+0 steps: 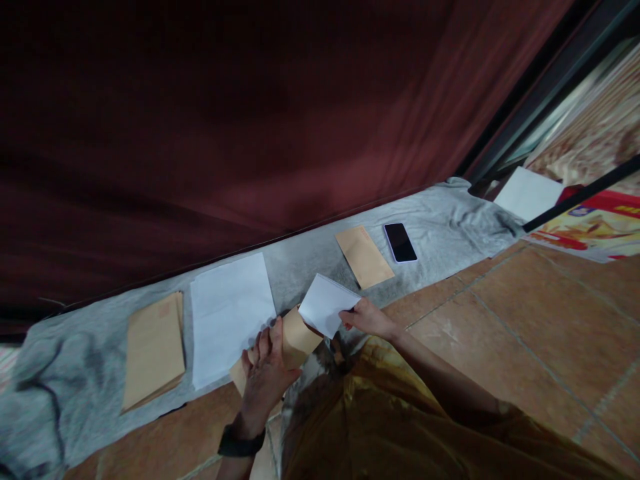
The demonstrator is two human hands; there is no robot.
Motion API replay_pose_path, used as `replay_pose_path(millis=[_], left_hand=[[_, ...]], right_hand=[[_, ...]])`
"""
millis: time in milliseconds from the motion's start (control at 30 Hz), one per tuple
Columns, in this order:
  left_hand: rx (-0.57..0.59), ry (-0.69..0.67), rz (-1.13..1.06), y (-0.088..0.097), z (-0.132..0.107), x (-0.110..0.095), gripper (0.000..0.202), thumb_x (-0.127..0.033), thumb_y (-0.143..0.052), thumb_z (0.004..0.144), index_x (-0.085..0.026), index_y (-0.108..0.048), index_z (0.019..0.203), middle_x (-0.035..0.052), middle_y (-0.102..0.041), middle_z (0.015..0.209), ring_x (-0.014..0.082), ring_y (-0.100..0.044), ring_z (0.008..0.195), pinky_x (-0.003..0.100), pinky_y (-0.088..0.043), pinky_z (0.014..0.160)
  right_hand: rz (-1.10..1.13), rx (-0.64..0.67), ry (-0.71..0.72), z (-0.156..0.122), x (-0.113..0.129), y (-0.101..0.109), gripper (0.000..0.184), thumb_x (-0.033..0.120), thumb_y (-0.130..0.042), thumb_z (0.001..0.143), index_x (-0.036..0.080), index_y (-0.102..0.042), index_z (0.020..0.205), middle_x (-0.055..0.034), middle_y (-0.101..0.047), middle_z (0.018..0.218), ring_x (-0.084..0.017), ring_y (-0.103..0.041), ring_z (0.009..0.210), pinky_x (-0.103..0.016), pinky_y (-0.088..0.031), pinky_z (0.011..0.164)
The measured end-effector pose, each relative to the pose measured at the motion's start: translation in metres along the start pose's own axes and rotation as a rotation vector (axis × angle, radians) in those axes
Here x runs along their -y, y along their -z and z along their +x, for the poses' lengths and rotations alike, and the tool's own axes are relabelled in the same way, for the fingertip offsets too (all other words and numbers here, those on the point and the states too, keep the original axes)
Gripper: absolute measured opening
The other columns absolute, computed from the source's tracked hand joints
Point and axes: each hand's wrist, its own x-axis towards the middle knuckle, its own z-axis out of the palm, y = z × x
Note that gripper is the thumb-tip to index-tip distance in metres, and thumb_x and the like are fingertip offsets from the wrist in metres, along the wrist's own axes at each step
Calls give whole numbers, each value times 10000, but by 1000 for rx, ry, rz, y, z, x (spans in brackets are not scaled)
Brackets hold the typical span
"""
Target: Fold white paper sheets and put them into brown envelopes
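Note:
My left hand (266, 367), with a dark band at the wrist, is closed on a brown paper envelope (299, 339). Its fingers lie across the top and the thumb is at the near edge. In my right hand (364, 317) is a folded white sheet of paper (325, 303), pinched at its right edge. The sheet's left edge meets the envelope's right end; whether part of it is inside I cannot tell. Just left of the hands lies a stack of white paper (227, 313), and a single brown envelope (364, 257) rests beyond my right hand.
A pile of brown envelopes (154, 350) lies at the left on a grey cloth (305, 247). A phone (400, 242) is at the right. Dark red fabric (280, 133) rises behind the cloth. Tiled floor (525, 320) and a printed box (595, 227) are at the right.

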Motion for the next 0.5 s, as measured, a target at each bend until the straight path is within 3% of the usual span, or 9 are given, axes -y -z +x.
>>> replay_pose_path(millis=[300,400,500], left_hand=[[-66,-63,116,-1,-8,-8,1056,-312,-705,754,-211,-91,1607,195,-360,1545,350,-326,1438,593,-191,1186],[-24,-59,105,1,-7,-10,1043,-293,-676,752,-221,-84,1608,192,-343,1550,359,-318,1449,607,-176,1188],[90,-40,39,3,-6,-10,1070,-285,-647,735,-246,-29,1608,177,-299,1580,345,-300,1467,594,-187,1189]], right_hand=[[498,32,-199,2,-5,-23,63,214,-656,705,190,-655,763,26,-674,595,-150,-642,570,-271,-570,595],[539,41,-228,3,-7,-22,84,243,-689,687,180,-662,735,22,-673,589,-143,-637,570,-273,-574,602],[541,-3,-233,5,-12,-20,81,244,-688,678,189,-659,731,38,-657,568,-132,-622,546,-263,-563,584]])
